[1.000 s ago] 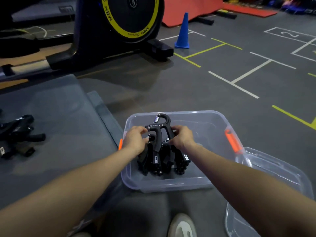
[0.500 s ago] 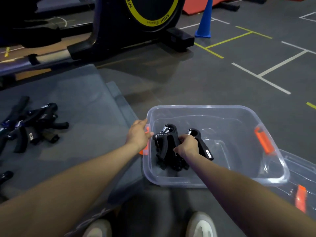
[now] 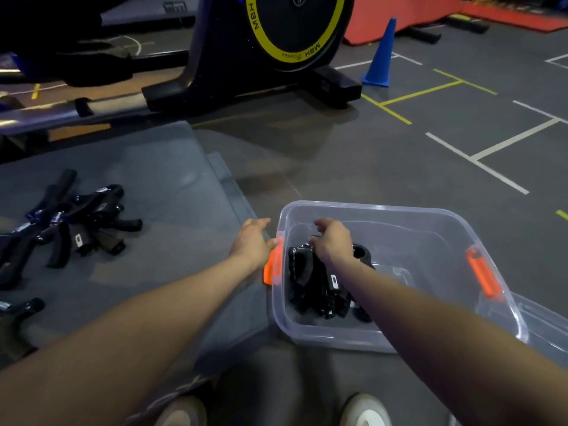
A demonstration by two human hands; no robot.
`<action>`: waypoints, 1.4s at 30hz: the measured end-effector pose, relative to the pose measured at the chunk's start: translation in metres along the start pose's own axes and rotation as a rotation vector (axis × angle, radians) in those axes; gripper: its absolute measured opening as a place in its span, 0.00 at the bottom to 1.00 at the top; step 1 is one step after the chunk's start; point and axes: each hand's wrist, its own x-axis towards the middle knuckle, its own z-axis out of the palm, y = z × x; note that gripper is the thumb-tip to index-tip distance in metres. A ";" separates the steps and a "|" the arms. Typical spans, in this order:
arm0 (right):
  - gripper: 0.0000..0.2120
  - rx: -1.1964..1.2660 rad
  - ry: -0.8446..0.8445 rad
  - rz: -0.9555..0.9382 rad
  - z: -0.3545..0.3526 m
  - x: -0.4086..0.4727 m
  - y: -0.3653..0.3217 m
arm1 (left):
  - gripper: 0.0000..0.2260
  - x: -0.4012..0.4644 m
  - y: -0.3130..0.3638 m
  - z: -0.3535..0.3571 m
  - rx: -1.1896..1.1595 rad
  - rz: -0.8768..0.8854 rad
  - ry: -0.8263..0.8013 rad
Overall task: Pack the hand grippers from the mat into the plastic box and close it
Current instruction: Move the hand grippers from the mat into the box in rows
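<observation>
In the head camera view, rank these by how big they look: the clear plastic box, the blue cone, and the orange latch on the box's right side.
1. plastic box
2. blue cone, though it stands farther off
3. orange latch

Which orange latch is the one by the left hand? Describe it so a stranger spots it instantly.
Start at the clear plastic box on the floor beside the grey mat. On its mat-side wall sits an orange latch, just below the left hand. The other orange latch is on the opposite wall, far from both hands.
</observation>
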 end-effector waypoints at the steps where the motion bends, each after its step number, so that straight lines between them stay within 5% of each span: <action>1: 0.23 -0.015 -0.005 -0.051 0.002 0.001 -0.014 | 0.24 0.000 -0.004 -0.008 -0.010 -0.017 0.026; 7: 0.24 -0.060 -0.113 -0.257 0.043 -0.005 -0.092 | 0.19 -0.006 -0.049 -0.067 -0.076 -0.148 0.183; 23: 0.28 -0.149 -0.433 -0.379 0.219 -0.003 -0.193 | 0.21 -0.002 -0.210 -0.175 -0.037 -0.534 0.540; 32: 0.27 -0.115 -0.436 -0.380 0.263 0.016 -0.213 | 0.26 0.030 -0.244 -0.195 0.039 -0.473 0.532; 42: 0.24 -0.011 -0.439 -0.334 0.283 0.028 -0.212 | 0.18 0.058 -0.259 -0.196 0.044 -0.522 0.617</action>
